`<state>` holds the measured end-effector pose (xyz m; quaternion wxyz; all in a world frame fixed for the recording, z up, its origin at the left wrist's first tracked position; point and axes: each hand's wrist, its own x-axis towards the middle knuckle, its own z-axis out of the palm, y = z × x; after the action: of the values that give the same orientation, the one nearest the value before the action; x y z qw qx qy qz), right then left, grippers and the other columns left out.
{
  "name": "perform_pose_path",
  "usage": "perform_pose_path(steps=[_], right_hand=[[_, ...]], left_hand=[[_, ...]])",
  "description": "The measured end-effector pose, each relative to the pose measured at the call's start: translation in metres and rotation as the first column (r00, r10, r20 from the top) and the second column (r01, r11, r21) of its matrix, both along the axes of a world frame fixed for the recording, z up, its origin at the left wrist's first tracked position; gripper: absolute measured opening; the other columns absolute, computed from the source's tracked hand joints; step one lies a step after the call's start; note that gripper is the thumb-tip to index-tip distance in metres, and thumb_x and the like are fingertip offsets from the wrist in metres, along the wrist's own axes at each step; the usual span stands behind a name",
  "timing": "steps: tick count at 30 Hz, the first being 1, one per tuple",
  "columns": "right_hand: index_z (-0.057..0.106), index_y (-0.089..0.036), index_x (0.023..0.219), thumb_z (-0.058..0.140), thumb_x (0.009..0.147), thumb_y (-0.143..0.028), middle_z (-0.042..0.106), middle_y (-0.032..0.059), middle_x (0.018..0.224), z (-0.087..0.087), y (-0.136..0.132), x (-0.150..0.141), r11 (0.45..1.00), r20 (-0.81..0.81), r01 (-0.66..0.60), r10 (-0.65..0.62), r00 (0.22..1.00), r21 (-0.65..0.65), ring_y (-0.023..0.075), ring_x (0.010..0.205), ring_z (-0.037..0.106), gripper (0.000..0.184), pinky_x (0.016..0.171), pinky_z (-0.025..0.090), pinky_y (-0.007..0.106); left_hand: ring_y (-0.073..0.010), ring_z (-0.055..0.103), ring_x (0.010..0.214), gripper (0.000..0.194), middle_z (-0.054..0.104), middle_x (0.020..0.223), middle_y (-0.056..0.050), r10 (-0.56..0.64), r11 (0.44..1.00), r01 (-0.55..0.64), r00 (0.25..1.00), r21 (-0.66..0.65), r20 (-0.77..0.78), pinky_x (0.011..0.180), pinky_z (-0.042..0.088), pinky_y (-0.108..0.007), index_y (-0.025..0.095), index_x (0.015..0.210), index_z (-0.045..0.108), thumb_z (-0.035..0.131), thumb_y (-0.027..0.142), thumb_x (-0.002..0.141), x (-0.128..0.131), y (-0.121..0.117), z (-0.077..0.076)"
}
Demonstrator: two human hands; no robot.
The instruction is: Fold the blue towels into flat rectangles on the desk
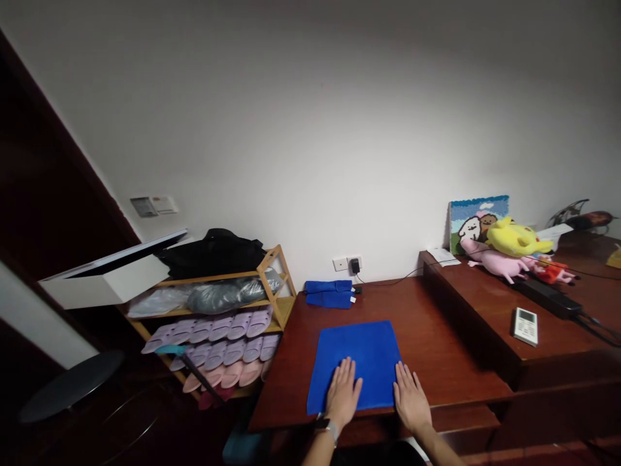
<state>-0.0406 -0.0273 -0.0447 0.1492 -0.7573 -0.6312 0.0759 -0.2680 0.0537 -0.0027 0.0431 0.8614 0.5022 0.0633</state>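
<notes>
A blue cloth [359, 349] lies spread flat on the brown wooden desk [436, 362], near its front edge. My left hand [343, 391] rests palm down on the lower middle of the cloth, fingers stretched forward. At the cloth's right edge, my right hand [411, 398] lies flat with its fingers out, partly over the desk. Neither hand grips anything. Farther back, by the wall, folded blue cloths [328, 293] with small white tags lie on the desk.
Left of the desk stands a shoe rack [276, 291] with several slippers, bags and a white box [130, 278] on top. A raised ledge at right holds a remote control [525, 325], plush toys [517, 238] and a black power strip [548, 298]. A plugged-in charger [355, 265] trails a cable.
</notes>
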Motion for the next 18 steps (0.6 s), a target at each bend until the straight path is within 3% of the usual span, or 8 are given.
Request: perform_pose_path(steps=[3, 5, 8, 11, 18], right_hand=[[0.033, -0.012, 0.159, 0.019, 0.102, -0.04, 0.025, 0.0064, 0.166, -0.002, 0.001, 0.001, 1.0, -0.002, -0.018, 0.018, 1.0, -0.002, 0.024, 0.156, 0.019, 0.064, 0.128, 0.013, 0.046], [0.034, -0.013, 0.158, 0.022, 0.101, -0.035, 0.024, 0.0058, 0.167, -0.004, 0.002, 0.002, 0.999, 0.001, -0.028, 0.028, 1.0, -0.017, 0.0242, 0.156, 0.019, 0.063, 0.128, 0.013, 0.047], [0.036, -0.013, 0.158, 0.025, 0.099, -0.033, 0.025, 0.0063, 0.166, -0.007, 0.003, 0.003, 1.0, -0.006, -0.022, 0.022, 1.0, -0.004, 0.0251, 0.156, 0.02, 0.063, 0.128, 0.013, 0.047], [0.037, -0.011, 0.157, 0.023, 0.101, -0.037, 0.027, 0.0078, 0.166, -0.006, 0.003, 0.002, 1.0, -0.015, -0.003, 0.003, 1.0, 0.024, 0.025, 0.155, 0.022, 0.063, 0.128, 0.014, 0.045], [0.031, -0.012, 0.159, 0.018, 0.102, -0.041, 0.025, 0.0059, 0.167, -0.006, 0.0, 0.002, 1.0, -0.006, 0.013, -0.013, 1.0, 0.003, 0.0227, 0.156, 0.021, 0.066, 0.128, 0.013, 0.045]], left_hand=[[-0.02, 0.018, 0.157, 0.065, 0.021, 0.169, -0.003, -0.182, 0.982, 0.185, 0.981, -0.038, 0.073, 0.129, 0.021, -0.044, 0.023, 0.162, 0.024, 0.014, 0.054, 0.106, 0.064, -0.016, -0.009], [-0.0182, 0.017, 0.157, 0.063, 0.021, 0.169, 0.0, -0.208, 0.975, 0.215, 0.972, -0.055, 0.113, 0.129, 0.02, -0.043, 0.027, 0.163, 0.022, 0.012, 0.053, 0.106, 0.093, -0.024, -0.017], [-0.0194, 0.016, 0.157, 0.061, 0.02, 0.169, 0.0, -0.191, 0.978, 0.199, 0.974, -0.059, 0.126, 0.129, 0.02, -0.046, 0.029, 0.163, 0.02, 0.012, 0.051, 0.106, 0.1, -0.026, -0.027], [-0.0233, 0.017, 0.157, 0.061, 0.019, 0.169, -0.003, -0.135, 0.989, 0.139, 0.988, -0.048, 0.077, 0.128, 0.021, -0.05, 0.027, 0.163, 0.019, 0.016, 0.051, 0.106, 0.064, -0.018, -0.027], [-0.0242, 0.019, 0.156, 0.068, 0.018, 0.169, -0.005, 0.204, 0.977, -0.209, 0.975, -0.045, -0.086, 0.127, 0.021, -0.048, 0.024, 0.161, 0.025, 0.019, 0.06, 0.104, -0.073, 0.002, -0.007]])
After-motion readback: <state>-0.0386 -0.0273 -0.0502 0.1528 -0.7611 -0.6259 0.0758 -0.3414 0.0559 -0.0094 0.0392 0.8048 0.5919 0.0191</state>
